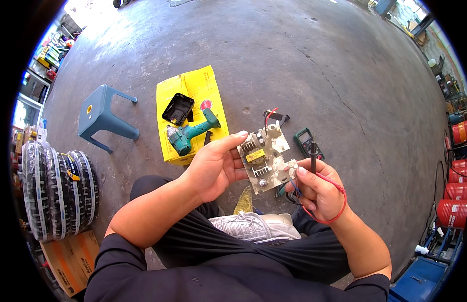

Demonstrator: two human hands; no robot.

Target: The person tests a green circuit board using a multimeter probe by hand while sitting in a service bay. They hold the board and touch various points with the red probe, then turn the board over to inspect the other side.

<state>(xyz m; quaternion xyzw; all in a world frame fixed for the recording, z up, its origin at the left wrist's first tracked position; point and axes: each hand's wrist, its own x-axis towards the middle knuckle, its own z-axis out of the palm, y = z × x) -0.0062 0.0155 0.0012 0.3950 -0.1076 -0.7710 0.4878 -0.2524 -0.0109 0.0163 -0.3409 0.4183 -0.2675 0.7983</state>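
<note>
Your left hand (217, 165) is holding one circuit board (267, 160) by its left edge; your right hand (321, 194) is gripping one black probe (313, 160), one red lead (328, 221) looping below. Beyond the left hand, one yellow box (206, 80) is carrying one power tool (182, 141) and one black casing (178, 108); beyond the right, one multimeter (305, 138) is lying on the concrete floor (374, 121). Your left palm is facing up, your right fingers lying folded.

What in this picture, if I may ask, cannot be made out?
In the head view:
Circuit board: underside turned away from the camera.
Left hand: most fingertips hidden behind the board.
Multimeter: display too small to read.
Blue equipment: cut off by the lower-right edge.
</note>
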